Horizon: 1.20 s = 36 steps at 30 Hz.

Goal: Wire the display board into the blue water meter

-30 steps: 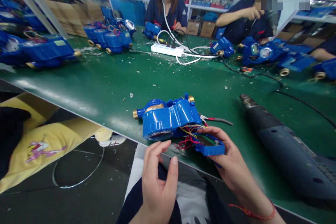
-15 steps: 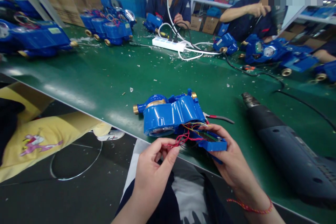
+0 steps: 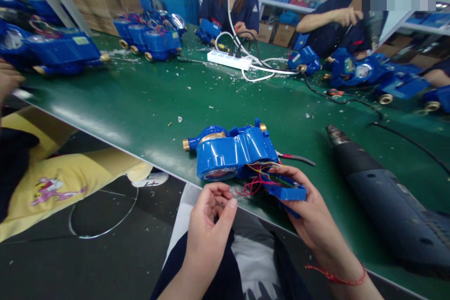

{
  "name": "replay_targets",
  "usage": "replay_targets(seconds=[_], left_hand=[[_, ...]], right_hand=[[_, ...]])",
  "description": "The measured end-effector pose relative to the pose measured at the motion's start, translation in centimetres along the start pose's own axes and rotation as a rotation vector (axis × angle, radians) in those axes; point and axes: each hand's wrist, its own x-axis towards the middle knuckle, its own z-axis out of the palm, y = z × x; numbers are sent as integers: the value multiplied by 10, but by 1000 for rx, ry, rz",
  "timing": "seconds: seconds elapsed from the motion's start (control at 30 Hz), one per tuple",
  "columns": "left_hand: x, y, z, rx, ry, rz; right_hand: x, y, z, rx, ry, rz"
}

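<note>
A blue water meter with brass pipe ends lies near the table's front edge, its round dial window facing me. My right hand grips a small blue plastic housing with a circuit board in it, at the meter's right side. Thin red wires and some yellow ones run between housing and meter, their red ends hanging loose. Just left of those ends is my left hand, fingers curled but thumb apart from them, holding nothing I can see. Pliers, partly hidden, lie behind the housing.
A dark heat gun rests on the right of the green table. Farther back are a white power strip, cables and more blue meters. Co-workers sit across the table, and another person in yellow trousers is at my left.
My left hand has let go of the red wires, its thumb and fingers parting. The wire ends now hang free. Another person's hand has appeared at the left edge.
</note>
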Motion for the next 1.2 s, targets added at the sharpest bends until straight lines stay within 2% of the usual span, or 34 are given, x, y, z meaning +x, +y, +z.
replay_targets(seconds=[0.07, 0.17, 0.23, 0.3, 0.43, 0.57, 0.83, 0.97, 1.1, 1.2], left_hand=[[0, -6, 2, 87, -40, 23], [2, -10, 7, 222, -114, 152], [4, -9, 8, 245, -137, 242], [5, -6, 6, 195, -136, 272], [1, 0, -6, -87, -152, 156], [2, -2, -15, -331, -161, 34], [5, -8, -10, -376, -46, -44], [4, -7, -5, -399, -121, -63], [4, 0, -1, -487, -165, -96], [4, 6, 1, -532, -147, -131]], right_hand=[[0, 0, 0, 2, -8, 2], [0, 0, 0, 3, -9, 2], [0, 0, 0, 8, -10, 8], [0, -1, 0, 9, -19, 11], [2, -3, -2, -69, -30, -9], [5, -4, -5, -253, -58, -105], [7, -18, -16, -827, -205, -571], [8, -17, -22, -1114, -285, -764], [0, -14, -27, -1272, -390, -724], [-12, -20, -31, -1300, -382, -673]])
